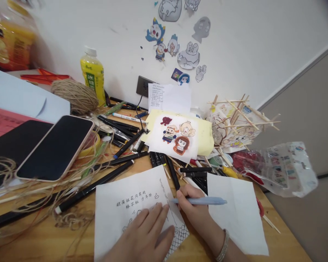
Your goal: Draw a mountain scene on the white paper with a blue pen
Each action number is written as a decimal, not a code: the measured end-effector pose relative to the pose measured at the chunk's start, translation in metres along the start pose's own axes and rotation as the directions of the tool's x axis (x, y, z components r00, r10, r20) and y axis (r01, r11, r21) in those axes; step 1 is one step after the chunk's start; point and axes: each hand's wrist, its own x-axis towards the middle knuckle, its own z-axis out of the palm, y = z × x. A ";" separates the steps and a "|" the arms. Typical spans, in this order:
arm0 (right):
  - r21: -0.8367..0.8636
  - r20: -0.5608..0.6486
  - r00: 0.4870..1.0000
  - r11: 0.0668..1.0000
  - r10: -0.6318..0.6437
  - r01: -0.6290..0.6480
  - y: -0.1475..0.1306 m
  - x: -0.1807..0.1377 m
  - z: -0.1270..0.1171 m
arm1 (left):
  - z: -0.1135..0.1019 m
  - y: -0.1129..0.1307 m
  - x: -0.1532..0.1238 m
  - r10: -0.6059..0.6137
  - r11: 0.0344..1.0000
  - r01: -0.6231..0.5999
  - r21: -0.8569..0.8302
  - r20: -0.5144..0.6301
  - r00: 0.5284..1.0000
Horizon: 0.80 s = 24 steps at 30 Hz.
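Note:
My left hand (146, 233) lies flat, fingers stretched out, on a white sheet of paper (120, 207) that bears handwritten characters and a line drawing. My right hand (192, 209) is closed around a light blue pen (205, 201), whose tip touches the sheet near the drawing's right edge. The pen's barrel points to the right. A bracelet sits on my right wrist. A second blank white sheet (237, 211) lies just right of my right hand.
Black markers (125, 145) lie scattered across the wooden desk (43, 240). Two phones (57, 147) and loose twine rest at left, with a twine ball (76, 95) and yellow bottle (93, 74) behind. A coloured cartoon sheet (176, 136), a stick structure (240, 120) and a plastic bag (284, 167) sit at right.

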 end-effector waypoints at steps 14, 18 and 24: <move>-0.075 0.021 0.999 0.997 -0.030 0.031 -0.006 0.005 0.001 | 0.009 0.003 -0.011 -0.014 0.998 0.019 -0.055 0.086 0.996; -0.063 0.014 1.000 0.998 -0.001 0.002 -0.003 0.004 0.003 | 0.008 0.004 -0.010 0.002 0.999 0.005 -0.054 0.129 0.992; -0.013 -0.002 1.000 1.000 0.020 -0.020 -0.001 0.003 0.003 | 0.003 0.001 -0.006 0.000 0.998 0.009 -0.060 0.143 0.990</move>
